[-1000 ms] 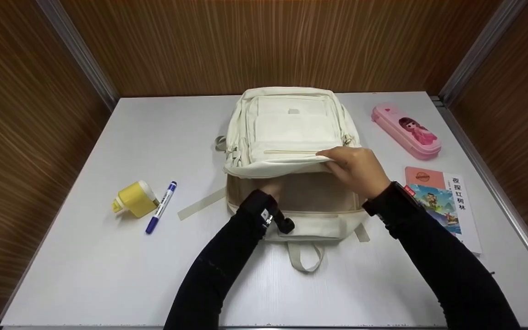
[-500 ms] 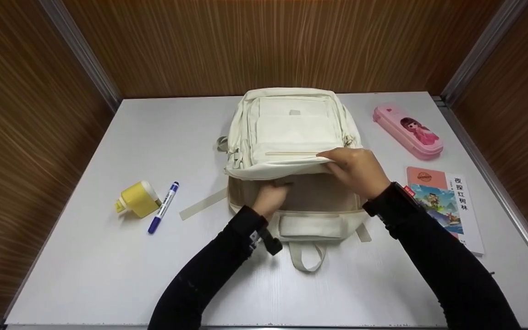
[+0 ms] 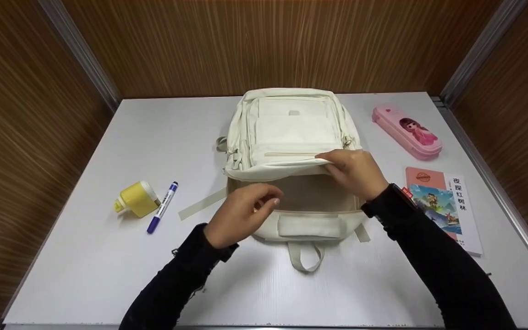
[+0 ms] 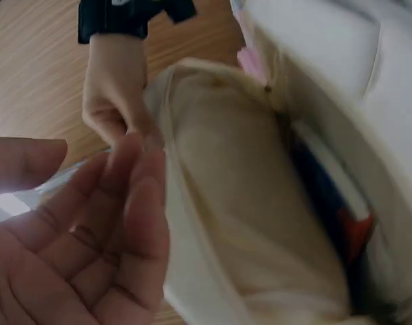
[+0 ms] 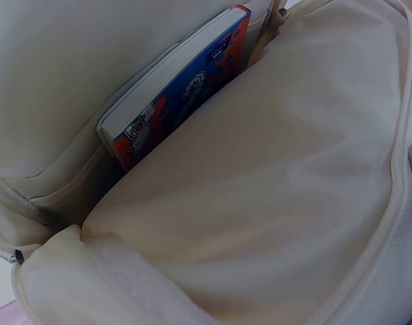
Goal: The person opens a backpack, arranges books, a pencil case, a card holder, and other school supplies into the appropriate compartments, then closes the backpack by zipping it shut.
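A cream backpack (image 3: 296,130) lies on the table with its main compartment gaping toward me. My right hand (image 3: 359,173) pinches the rim of the raised front panel between thumb and fingers. Just in front of the opening, at its left side, is my left hand (image 3: 243,213). Its fingers (image 4: 141,223) bend loosely and hold nothing, as the left wrist view shows. Inside the bag, the right wrist view shows a book (image 5: 182,88) with a blue and red cover, standing against the back wall. The head view does not show that book.
A yellow bottle (image 3: 138,199) lies beside a blue marker (image 3: 163,207) on the left of the table. To the right are a pink pencil case (image 3: 406,131) and a book (image 3: 442,206) with a pink and white cover. Wood-grain panels (image 3: 264,46) enclose the table's back and sides.
My left hand has come out of the backpack, moving toward me and to the left, with nothing in it. The right hand keeps its pinch on the raised panel.
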Motion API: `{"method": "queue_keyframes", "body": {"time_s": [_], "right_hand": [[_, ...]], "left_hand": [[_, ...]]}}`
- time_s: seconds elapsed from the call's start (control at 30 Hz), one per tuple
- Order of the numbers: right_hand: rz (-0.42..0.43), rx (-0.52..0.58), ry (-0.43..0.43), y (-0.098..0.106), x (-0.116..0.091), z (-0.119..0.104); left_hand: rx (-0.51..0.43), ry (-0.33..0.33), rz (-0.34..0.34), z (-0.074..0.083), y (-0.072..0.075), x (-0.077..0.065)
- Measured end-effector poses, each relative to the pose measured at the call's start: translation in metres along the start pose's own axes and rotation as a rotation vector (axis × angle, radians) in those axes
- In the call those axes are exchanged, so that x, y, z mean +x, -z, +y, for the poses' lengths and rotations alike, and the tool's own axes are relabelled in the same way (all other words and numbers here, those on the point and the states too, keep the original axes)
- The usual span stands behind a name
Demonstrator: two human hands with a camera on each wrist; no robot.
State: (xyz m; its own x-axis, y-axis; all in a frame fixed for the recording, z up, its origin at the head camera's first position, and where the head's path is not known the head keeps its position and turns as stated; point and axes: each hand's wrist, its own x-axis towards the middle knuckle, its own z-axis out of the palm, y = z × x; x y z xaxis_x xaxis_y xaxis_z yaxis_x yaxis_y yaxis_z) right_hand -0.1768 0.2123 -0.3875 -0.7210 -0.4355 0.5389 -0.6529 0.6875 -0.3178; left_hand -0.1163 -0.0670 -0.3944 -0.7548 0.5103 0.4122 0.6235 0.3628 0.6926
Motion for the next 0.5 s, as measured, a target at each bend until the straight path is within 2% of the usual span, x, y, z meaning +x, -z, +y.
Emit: {"method": "queue_keyframes", "body": {"time_s": [0.1, 0.17, 0.2, 0.27, 0.37, 0.5], "right_hand": [[0.002, 0.001, 0.000, -0.001, -0.002, 0.001], [0.006, -0.004, 0.001, -0.002, -0.003, 0.001], [0.010, -0.008, 0.004, -0.002, -0.003, 0.001], [0.021, -0.017, 0.011, -0.003, -0.003, 0.002], [0.034, -0.026, 0.025, -0.004, -0.005, 0.002], [0.028, -0.020, 0.024, -0.005, -0.007, 0.001]], "left_hand": [[0.171, -0.164, 0.160, -0.005, 0.005, 0.008], [0.263, -0.206, 0.238, -0.013, 0.005, 0.016], [0.300, -0.204, 0.257, -0.017, 0.003, 0.021], [0.343, -0.178, 0.248, -0.026, 0.000, 0.029], [0.380, -0.132, 0.179, -0.038, -0.007, 0.040], [0.398, -0.106, 0.127, -0.046, -0.014, 0.047]]}}
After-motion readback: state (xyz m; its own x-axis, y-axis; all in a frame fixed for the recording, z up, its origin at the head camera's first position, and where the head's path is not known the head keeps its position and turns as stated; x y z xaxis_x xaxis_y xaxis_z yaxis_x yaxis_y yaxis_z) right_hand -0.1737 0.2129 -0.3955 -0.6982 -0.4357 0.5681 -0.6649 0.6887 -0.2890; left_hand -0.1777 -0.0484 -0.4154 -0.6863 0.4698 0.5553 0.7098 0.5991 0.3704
